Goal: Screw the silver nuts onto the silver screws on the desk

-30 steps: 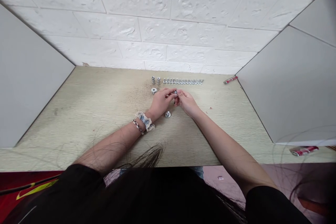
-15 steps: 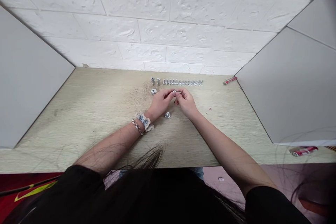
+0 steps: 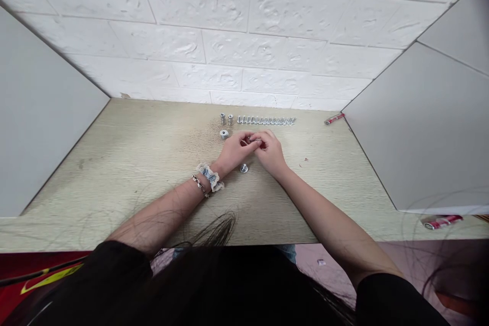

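Observation:
My left hand (image 3: 236,152) and my right hand (image 3: 270,154) meet at the middle of the table, fingertips pressed together. Both are closed around something small that their fingers almost wholly hide. Just left of my left hand's fingers lies a stack of round washers (image 3: 223,134). A small bolt with a washer (image 3: 244,168) rests on the table below the hands. Behind them, a row of several silver bolts (image 3: 266,120) stands near the wall. Two stacks of nuts, the left one (image 3: 222,118) and the right one (image 3: 230,119), stand at the row's left end.
The pale wooden table (image 3: 145,153) ends at a white brick wall (image 3: 225,46), with grey panels at both sides. One red and silver battery-like tube (image 3: 334,118) lies at the back right, another (image 3: 443,222) near the front right edge.
The fingers of both hands have closed in over the small silver piece that showed between them before. My left thumb now reaches across to my right fingers. The items on the table have not moved.

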`<action>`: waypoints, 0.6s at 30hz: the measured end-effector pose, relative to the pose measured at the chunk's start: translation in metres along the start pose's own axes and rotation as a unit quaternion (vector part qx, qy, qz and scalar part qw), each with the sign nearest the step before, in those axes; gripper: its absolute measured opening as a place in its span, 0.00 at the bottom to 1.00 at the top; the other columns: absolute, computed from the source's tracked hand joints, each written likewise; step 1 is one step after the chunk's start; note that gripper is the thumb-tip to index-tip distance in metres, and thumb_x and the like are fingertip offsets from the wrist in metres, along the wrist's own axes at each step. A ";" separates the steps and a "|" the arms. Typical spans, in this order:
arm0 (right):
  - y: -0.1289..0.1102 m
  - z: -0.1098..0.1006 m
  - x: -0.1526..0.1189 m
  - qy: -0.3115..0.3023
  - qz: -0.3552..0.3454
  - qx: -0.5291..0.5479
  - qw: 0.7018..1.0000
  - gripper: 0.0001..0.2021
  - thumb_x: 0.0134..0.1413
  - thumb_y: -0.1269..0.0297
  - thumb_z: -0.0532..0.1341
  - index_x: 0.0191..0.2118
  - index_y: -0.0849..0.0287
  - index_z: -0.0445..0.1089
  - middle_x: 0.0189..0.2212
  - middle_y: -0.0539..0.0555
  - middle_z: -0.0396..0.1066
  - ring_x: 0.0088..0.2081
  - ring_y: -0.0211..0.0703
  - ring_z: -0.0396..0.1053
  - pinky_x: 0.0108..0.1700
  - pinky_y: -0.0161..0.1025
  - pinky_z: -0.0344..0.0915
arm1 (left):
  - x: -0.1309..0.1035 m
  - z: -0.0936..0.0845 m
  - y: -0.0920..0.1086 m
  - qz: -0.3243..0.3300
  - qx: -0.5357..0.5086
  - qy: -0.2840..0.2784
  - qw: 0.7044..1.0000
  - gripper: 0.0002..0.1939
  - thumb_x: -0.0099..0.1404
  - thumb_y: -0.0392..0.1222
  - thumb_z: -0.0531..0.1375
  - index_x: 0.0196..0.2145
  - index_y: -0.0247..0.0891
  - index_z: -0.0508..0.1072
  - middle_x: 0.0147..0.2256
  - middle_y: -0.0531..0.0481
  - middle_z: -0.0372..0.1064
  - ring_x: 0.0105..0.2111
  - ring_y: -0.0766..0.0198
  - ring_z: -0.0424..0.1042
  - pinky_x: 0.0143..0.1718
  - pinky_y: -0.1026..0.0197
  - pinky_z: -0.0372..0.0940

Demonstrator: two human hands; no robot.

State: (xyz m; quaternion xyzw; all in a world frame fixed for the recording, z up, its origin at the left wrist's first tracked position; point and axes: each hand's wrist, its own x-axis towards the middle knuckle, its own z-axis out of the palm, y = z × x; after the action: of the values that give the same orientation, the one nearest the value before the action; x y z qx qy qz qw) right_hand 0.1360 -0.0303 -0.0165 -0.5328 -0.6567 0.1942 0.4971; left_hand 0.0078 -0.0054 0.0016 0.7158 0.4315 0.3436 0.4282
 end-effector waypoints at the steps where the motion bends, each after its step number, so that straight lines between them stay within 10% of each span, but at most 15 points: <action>1: 0.000 0.000 0.000 -0.001 -0.004 0.000 1.000 0.09 0.42 0.74 0.54 0.29 0.57 0.69 0.32 0.53 0.65 0.37 0.42 0.64 0.37 0.39 0.63 | 0.000 0.000 0.000 -0.005 0.003 0.001 1.000 0.17 0.55 0.49 0.59 0.39 0.35 0.73 0.35 0.46 0.72 0.33 0.64 0.68 0.38 0.61 0.62; 18: -0.003 0.004 0.000 0.047 0.064 0.129 0.988 0.01 0.46 0.67 0.57 0.27 0.57 0.63 0.33 0.51 0.66 0.36 0.38 0.66 0.36 0.35 0.65 | 0.003 0.000 -0.003 -0.042 -0.119 -0.012 0.992 0.16 0.63 0.41 0.50 0.44 0.34 0.71 0.25 0.53 0.64 0.22 0.71 0.61 0.25 0.66 0.57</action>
State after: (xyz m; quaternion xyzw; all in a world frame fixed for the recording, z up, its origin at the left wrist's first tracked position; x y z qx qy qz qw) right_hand 0.1314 -0.0305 -0.0162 -0.5137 -0.5668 0.2833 0.5784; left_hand 0.0082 -0.0018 -0.0006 0.6454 0.4120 0.3654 0.5293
